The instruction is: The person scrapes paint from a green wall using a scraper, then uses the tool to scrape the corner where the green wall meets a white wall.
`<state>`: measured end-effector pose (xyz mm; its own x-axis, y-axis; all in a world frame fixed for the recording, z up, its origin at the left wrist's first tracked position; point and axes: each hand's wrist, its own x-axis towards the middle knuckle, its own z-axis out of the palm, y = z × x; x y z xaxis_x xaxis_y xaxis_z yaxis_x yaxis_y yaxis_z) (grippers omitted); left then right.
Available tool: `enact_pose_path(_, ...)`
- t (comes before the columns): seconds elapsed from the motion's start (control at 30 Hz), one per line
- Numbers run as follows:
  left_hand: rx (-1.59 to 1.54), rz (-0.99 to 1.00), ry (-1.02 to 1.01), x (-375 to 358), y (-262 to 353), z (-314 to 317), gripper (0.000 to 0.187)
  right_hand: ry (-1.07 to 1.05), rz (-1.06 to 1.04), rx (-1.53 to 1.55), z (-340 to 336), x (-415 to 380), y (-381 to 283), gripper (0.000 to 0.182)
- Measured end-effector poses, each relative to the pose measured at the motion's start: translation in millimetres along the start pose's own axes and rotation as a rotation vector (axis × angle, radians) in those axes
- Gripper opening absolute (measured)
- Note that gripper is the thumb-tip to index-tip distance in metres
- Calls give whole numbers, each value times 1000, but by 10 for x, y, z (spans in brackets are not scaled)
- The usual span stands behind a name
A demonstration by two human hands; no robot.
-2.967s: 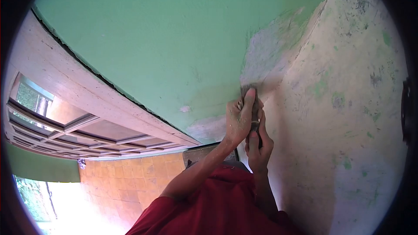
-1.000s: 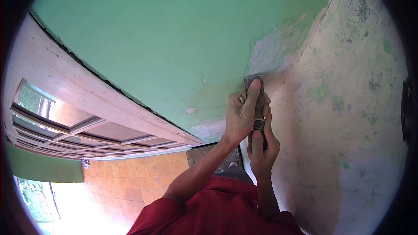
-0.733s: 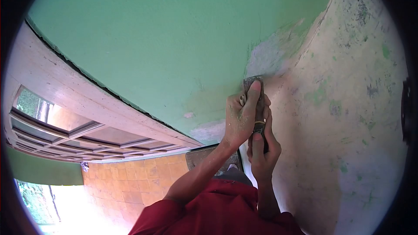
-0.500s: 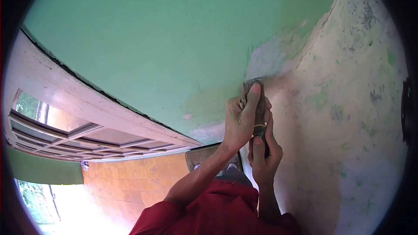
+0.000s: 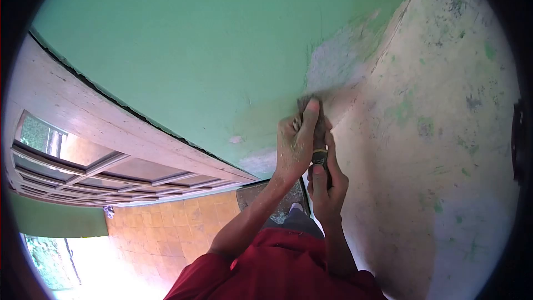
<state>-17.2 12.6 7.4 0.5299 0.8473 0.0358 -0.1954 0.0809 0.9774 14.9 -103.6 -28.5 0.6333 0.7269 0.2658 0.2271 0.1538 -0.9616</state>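
Note:
Both my hands grip one scraper with a worn, dark blade and a dark handle (image 5: 320,157). My left hand (image 5: 294,147) is closed around the blade part, its thumb laid along the flat near the tip. Lower down, my right hand (image 5: 328,191) wraps the handle, thumb on top. The blade's end meets the wall near a bare grey patch (image 5: 333,61) where green paint (image 5: 183,50) gives way. Pale dust speckles my left hand and wrist.
To the right stretches a scraped, whitish wall (image 5: 383,150) with green flecks. A pale wooden frame (image 5: 133,128) with a paned window or door (image 5: 111,169) lies at left. Below are orange floor tiles (image 5: 166,225) and a dark platform (image 5: 252,197) under my feet.
Both hands and the scraper have shifted a little left and up in the view. The grip stays the same, and the wall patches have also slid slightly left.

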Motion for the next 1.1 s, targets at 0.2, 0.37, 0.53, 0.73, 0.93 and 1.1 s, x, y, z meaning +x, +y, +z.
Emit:
enact_pose_path(0.2, 585, -508, -208, -703, -1252, -1125, 37, -266, 211, -298, -452, -524, 837, 51)
enact_pose_path(0.37, 893, -649, -180, -1822, -2131, -2434, 37, -507, 461, -682, -647, -677, 819, 45)
enact_pose_path(0.53, 808, -590, -62, -1695, -1866, -2137, 35, -472, 307, -608, -561, -403, 286, 46)
enact_pose_path(0.73, 334, -220, -121, -918, -1108, -863, 39, -240, 67, -655, -572, -69, -430, 47)
enact_pose_path(0.93, -208, -185, -255, -582, -521, -250, 61, -14, 10, -818, -445, 20, -828, 44)
enact_pose_path(1.1, -491, -274, -342, -488, -261, -133, 68, -104, 65, -1062, -243, 179, -1179, 41)
